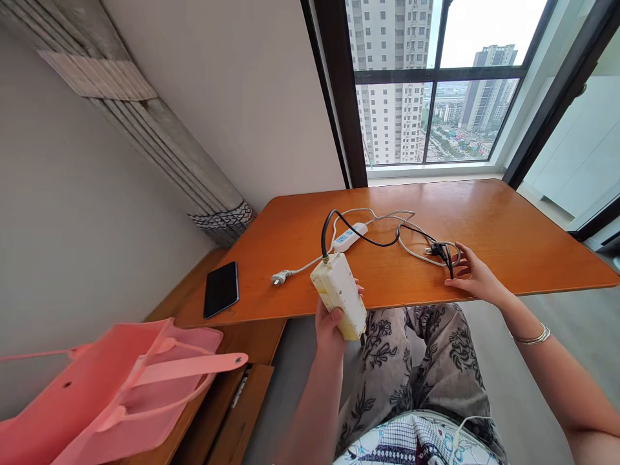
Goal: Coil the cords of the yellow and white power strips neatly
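Note:
My left hand (330, 326) is wrapped round a yellowed white box-shaped device (341, 294), held tilted at the table's front edge. A black cable (382, 244) rises from its top and runs right across the table. At its far end, my right hand (469, 274) has its fingers curved round a black plug and cable (442, 252), thumb and fingers apart; whether they grip it is unclear. Between the hands lies a white power strip (351, 237). Its white cord loops over the table and ends in a white plug (281, 278) at the left.
The orange-brown wooden table (533, 239) stands before a window. A black phone (221, 289) lies at its left end. A pink bag (145, 387) rests on a lower wooden surface at the left. A gathered curtain (169, 148) hangs by the wall.

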The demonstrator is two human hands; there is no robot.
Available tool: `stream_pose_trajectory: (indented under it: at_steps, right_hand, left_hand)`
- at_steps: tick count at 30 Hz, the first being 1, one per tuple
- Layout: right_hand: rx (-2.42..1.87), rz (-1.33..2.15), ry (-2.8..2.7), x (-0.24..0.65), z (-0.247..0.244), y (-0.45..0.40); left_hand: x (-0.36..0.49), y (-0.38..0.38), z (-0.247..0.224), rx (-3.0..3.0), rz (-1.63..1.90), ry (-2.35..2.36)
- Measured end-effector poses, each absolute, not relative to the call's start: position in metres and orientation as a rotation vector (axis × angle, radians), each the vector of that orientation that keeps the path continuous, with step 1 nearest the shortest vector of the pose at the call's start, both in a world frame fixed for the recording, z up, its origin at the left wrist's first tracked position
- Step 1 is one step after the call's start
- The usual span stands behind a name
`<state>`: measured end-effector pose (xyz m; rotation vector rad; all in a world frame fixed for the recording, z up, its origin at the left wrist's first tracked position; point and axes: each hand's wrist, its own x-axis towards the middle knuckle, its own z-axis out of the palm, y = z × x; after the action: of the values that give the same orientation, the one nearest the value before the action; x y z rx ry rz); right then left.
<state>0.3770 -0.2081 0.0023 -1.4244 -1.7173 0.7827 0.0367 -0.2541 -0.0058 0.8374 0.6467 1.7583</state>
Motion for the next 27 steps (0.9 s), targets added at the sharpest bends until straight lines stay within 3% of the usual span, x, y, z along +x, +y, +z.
stream_pose_trajectory:
  at_steps: [12,21,27]
  right_hand:
    - [-1.615,0.281,-1.474,0.372,-0.01,-0.19]
    - [-1.35,0.852,-1.535,0.382,-0.009,-0.19]
    - [-1.288,0.859,-1.558,0.386,-0.006,-0.19]
  left_hand:
    - [0.037,-0.255,-0.008,0.828,1.775,0.654]
    - [0.038,-0.257,-0.004,0.807,1.77,0.654]
    - [0.037,-0.255,-0.008,0.804,1.792,0.665]
